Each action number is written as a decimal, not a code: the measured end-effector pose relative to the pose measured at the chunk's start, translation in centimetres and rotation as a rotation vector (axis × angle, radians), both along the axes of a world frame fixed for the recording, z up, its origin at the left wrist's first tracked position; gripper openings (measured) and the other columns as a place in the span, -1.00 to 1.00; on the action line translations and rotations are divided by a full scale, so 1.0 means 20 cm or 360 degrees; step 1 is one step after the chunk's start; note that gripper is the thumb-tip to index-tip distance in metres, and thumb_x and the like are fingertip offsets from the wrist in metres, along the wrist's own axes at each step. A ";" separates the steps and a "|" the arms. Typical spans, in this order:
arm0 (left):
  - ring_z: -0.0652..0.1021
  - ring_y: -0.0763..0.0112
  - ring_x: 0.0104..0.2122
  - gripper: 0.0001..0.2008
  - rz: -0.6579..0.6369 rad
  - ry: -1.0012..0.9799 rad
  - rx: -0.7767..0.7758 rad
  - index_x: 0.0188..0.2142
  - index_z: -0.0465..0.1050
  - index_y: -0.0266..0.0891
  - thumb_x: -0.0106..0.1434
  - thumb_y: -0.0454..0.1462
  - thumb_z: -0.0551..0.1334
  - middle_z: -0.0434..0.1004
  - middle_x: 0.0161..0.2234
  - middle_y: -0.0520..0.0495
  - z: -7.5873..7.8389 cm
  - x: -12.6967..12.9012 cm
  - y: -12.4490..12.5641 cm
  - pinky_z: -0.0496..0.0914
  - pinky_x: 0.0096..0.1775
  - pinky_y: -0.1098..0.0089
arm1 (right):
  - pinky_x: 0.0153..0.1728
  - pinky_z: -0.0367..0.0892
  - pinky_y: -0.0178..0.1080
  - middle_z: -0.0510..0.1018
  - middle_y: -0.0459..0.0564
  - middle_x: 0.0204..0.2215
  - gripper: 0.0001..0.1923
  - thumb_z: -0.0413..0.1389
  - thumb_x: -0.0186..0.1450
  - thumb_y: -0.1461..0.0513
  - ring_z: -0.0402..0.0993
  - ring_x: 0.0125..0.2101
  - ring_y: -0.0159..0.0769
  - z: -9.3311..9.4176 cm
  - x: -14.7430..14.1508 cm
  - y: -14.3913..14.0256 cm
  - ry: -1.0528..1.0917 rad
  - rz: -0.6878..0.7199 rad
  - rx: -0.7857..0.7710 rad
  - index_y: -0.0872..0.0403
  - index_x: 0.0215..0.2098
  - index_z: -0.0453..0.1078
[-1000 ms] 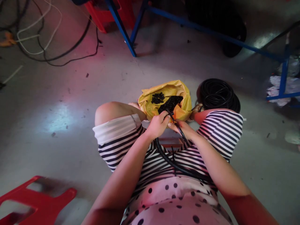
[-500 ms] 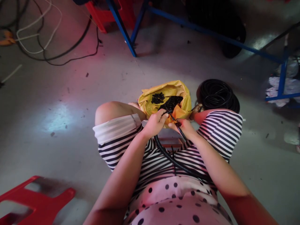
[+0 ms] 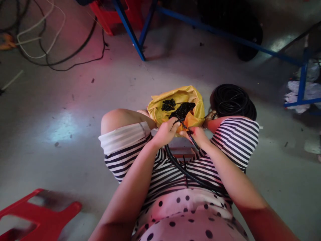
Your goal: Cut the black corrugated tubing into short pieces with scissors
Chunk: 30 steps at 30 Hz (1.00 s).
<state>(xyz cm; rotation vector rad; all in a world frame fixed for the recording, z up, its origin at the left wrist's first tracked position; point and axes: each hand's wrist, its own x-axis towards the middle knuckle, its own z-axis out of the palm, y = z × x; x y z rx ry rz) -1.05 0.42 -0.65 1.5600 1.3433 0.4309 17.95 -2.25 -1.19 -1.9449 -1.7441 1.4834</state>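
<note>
My left hand [image 3: 166, 132] is closed around a black corrugated tube [image 3: 177, 164], its fingers near the front edge of the yellow bag [image 3: 155, 108]. From that hand the tube curves down across my lap toward the right. My right hand [image 3: 197, 135] grips a dark, scissors-like cutting tool [image 3: 193, 140], one handle showing below the palm. The tool's front reaches up-left to my left fingertips; whether it touches the tube is too small to tell. Inside the open bag lie several short black tube pieces [image 3: 169, 105] and a darker heap of them [image 3: 185, 109].
A coil of black tube [image 3: 233, 102] lies beside my right knee. Blue metal frame legs [image 3: 136, 42] and a red stool [image 3: 107, 16] stand ahead. Another red stool [image 3: 37, 214] is at lower left. Loose cables [image 3: 72, 55] cross the floor at upper left.
Both hands, the tube and the tool keep nearly the same place. The view has shifted very slightly.
</note>
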 end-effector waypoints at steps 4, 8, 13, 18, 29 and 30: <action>0.43 0.36 -0.39 -0.82 0.0035 -0.0008 0.0008 -0.32 0.28 -0.18 0.37 -0.18 0.03 0.39 -0.44 0.01 0.00 0.00 0.00 0.31 -0.27 0.38 | -0.51 0.04 -0.30 0.34 -0.12 -0.64 -0.40 0.18 0.15 -0.28 0.24 -0.54 -0.35 -0.01 0.00 0.00 0.0001 -0.0010 -0.0002 0.07 -0.56 0.35; 0.43 0.36 -0.40 -0.82 -0.0029 -0.0024 -0.0038 -0.30 0.29 -0.17 0.36 -0.15 0.03 0.39 -0.44 0.02 -0.01 0.01 -0.01 0.29 -0.30 0.38 | -0.50 0.06 -0.32 0.37 -0.12 -0.59 -0.42 0.20 0.14 -0.27 0.24 -0.52 -0.36 -0.01 0.00 0.00 0.0071 -0.0017 -0.0041 0.07 -0.48 0.37; 0.42 0.36 -0.41 -0.80 -0.0073 -0.0046 -0.0082 -0.32 0.30 -0.17 0.36 -0.14 0.04 0.38 -0.45 0.03 -0.02 0.02 -0.01 0.29 -0.31 0.39 | -0.49 0.09 -0.32 0.38 -0.11 -0.57 -0.43 0.20 0.17 -0.26 0.25 -0.50 -0.35 0.00 0.00 0.01 0.0025 0.0001 -0.0044 0.06 -0.47 0.37; 0.45 0.37 -0.33 -0.79 0.0070 -0.0123 -0.0037 -0.25 0.36 -0.20 0.36 -0.14 0.05 0.44 -0.37 0.00 -0.01 0.02 -0.01 0.33 -0.23 0.39 | -0.49 0.08 -0.30 0.32 -0.11 -0.65 -0.41 0.18 0.17 -0.27 0.22 -0.55 -0.34 0.01 0.00 0.03 -0.0021 -0.0039 -0.0009 0.05 -0.57 0.31; 0.33 0.45 -0.55 -0.81 0.0502 -0.0252 -0.0334 -0.47 0.24 -0.16 0.23 -0.16 0.06 0.24 -0.59 0.09 -0.02 0.04 -0.02 0.25 -0.50 0.45 | -0.48 0.09 -0.33 0.37 -0.15 -0.57 -0.49 0.23 0.14 -0.21 0.28 -0.49 -0.34 0.01 -0.01 0.00 0.0110 -0.0110 -0.0140 0.06 -0.46 0.37; 0.33 0.44 -0.56 -0.81 0.0518 -0.0245 -0.0331 -0.49 0.23 -0.16 0.22 -0.16 0.06 0.23 -0.60 0.08 -0.02 0.04 -0.02 0.25 -0.51 0.45 | -0.46 0.11 -0.33 0.38 -0.14 -0.55 -0.49 0.22 0.15 -0.20 0.29 -0.48 -0.34 0.01 -0.01 0.00 0.0140 -0.0106 -0.0149 0.06 -0.44 0.38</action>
